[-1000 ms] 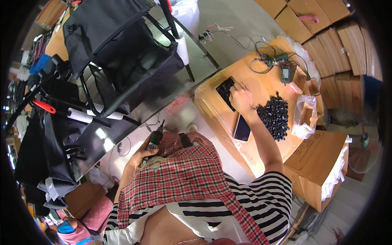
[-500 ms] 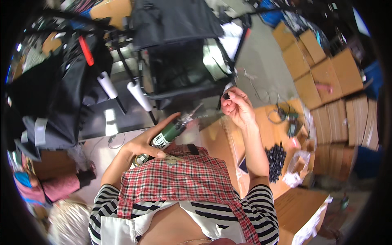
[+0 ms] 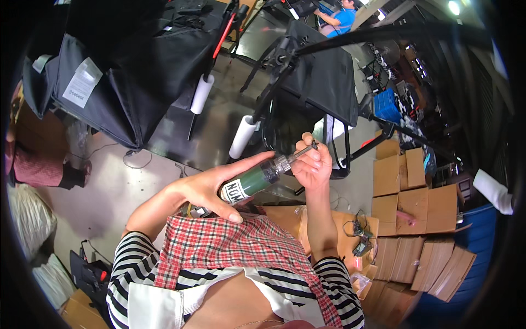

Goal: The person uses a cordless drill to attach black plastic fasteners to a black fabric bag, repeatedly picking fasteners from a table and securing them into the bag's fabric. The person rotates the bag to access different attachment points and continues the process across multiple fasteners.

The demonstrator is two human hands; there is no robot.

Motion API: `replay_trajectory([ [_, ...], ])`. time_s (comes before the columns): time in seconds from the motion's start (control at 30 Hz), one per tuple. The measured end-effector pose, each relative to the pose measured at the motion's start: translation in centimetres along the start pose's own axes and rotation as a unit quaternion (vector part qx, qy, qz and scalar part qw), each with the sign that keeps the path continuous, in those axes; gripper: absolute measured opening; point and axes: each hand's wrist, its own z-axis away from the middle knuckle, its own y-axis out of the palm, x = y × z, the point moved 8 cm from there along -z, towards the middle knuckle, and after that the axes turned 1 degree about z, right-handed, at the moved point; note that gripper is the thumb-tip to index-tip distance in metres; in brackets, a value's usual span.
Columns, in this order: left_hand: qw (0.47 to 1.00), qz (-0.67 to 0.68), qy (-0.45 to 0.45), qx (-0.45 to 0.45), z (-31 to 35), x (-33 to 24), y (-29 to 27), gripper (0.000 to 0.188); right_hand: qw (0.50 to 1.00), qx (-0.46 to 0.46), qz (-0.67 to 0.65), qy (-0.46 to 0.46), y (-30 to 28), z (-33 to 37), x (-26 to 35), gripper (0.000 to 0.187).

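Observation:
My left hand (image 3: pixel 204 189) is wrapped round a green electric screwdriver (image 3: pixel 256 178) with a clear front collar, held just above my red checked apron (image 3: pixel 219 236). Its thin bit points up and to the right. At the bit's end, the fingers of my right hand (image 3: pixel 313 167) pinch a small dark piece (image 3: pixel 314 145), too small to name. Bit tip and piece seem to touch. Just beyond my hands stands a black fabric folding frame (image 3: pixel 312 77) with dark tubes, one of which carries a white sleeve (image 3: pixel 242 136).
Another black fabric item (image 3: pixel 126 82) with a white label hangs at the left. Stacked cardboard boxes (image 3: pixel 413 208) stand at the right, near a blue crate (image 3: pixel 386 105). A cardboard-topped surface (image 3: pixel 339 225) holds a cable and adapter (image 3: pixel 361 238). A person in blue (image 3: pixel 342 22) works far off.
My right hand has brought the small dark piece to the screwdriver's bit, and the two hands are closer together. The head view has turned, showing more of the room at the right.

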Motion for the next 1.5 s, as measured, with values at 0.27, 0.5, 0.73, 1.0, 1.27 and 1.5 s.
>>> replay_trajectory([
  [0.27,0.956,0.269,0.002,0.119,0.2,-0.3,-0.8,0.133,0.997,0.024,0.067,0.027,0.9,-2.3,-0.6,0.021],
  [0.5,0.888,0.378,0.093,0.245,1.0,-3.1,0.8,0.134,0.78,-0.112,0.58,-0.208,7.5,-4.1,8.8,0.036],
  [0.73,0.917,0.348,0.109,0.162,-0.1,-6.4,-0.6,0.135,0.042,-0.192,0.958,-0.209,1.1,-18.1,21.9,0.035],
  [1.0,0.914,0.361,0.113,0.145,-0.1,-5.3,-3.9,0.131,-0.234,-0.228,0.935,-0.14,-5.1,-27.5,28.4,0.031],
  [1.27,0.947,0.267,0.175,0.017,-1.8,-7.2,-5.7,0.132,0.276,-0.279,0.814,-0.428,8.2,-6.4,19.4,0.014],
  [1.5,0.943,0.253,0.214,-0.009,-8.2,-7.5,-4.9,0.125,0.321,0.094,0.94,-0.07,11.5,-2.0,-0.7,0.034],
])
